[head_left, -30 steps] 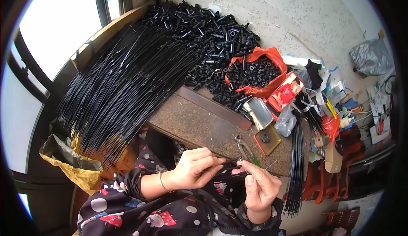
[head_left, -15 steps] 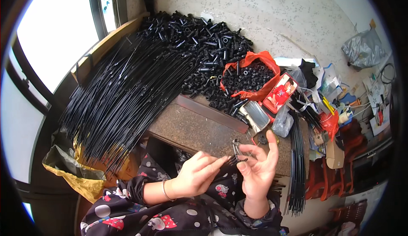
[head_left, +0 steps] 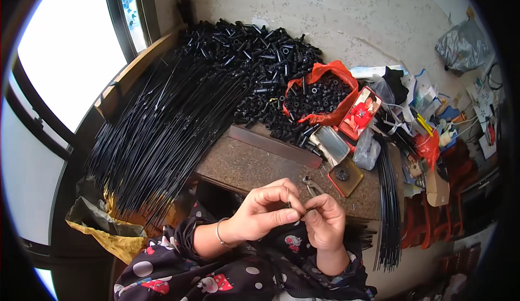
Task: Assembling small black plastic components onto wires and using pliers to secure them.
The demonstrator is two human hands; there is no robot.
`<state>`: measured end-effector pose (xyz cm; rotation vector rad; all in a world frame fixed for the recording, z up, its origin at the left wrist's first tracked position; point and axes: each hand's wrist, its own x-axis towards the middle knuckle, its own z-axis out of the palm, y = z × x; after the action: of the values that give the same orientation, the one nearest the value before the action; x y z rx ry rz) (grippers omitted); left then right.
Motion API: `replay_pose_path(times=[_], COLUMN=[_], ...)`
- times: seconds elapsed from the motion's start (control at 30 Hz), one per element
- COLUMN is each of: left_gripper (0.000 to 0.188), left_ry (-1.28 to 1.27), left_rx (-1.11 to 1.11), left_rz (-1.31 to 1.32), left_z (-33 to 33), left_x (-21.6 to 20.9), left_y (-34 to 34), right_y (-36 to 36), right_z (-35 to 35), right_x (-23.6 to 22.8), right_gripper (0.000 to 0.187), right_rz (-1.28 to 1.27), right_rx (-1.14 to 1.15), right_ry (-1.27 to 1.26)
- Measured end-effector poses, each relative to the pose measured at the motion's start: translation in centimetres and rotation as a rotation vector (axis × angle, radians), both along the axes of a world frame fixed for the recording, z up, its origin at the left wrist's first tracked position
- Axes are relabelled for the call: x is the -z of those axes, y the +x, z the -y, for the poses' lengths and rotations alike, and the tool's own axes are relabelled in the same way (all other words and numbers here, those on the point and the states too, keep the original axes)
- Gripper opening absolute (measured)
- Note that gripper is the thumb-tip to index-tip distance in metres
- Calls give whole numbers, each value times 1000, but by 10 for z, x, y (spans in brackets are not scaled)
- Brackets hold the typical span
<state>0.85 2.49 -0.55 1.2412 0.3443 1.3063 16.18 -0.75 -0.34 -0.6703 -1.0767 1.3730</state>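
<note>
Both hands meet in front of my lap, close to the table's near edge. My left hand (head_left: pixel 265 214) is closed in a pinch, with a thin wire-like strand (head_left: pixel 289 197) standing up between its thumb and fingers. My right hand (head_left: pixel 326 226) is also closed, its thumb and index finger pressed together beside the left fingertips on a small dark piece (head_left: pixel 310 209) that is too small to make out. Just above the right fingers is a pair of metal pliers (head_left: pixel 307 182); its handles run behind them, and I cannot tell whether they touch.
Long thin black rods (head_left: pixel 157 133) cover the table's left. Behind lies a heap of black tubular parts (head_left: pixel 260 57), beside a red bag (head_left: pixel 309 119) of small black rings. A brown bar (head_left: pixel 276 146), a shallow tray (head_left: pixel 355 179), a phone (head_left: pixel 362 114) and another rod bundle (head_left: pixel 387 214) lie nearby.
My right hand has gone from spread fingers to a pinch. Both hands have come together at the fingertips. The pliers now show just above the right fingers, and the shallow tray is uncovered.
</note>
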Motion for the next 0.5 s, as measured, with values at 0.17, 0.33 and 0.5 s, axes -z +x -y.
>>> replay_pose_path(times=[0.17, 0.33, 0.5], left_gripper=[3, 4, 17], left_ry=[36, 142, 197], left_rx=[-50, 198, -399], left_rz=[-29, -80, -733], left_z=[-9, -53, -191], left_x=[1, 13, 51], left_y=[6, 18, 51], right_y=[2, 21, 49], right_z=[-8, -28, -48], right_x=[0, 15, 21], right_gripper=[13, 14, 14], right_rz=[-74, -148, -270], right_rx=[29, 59, 155], right_ry=[0, -53, -167])
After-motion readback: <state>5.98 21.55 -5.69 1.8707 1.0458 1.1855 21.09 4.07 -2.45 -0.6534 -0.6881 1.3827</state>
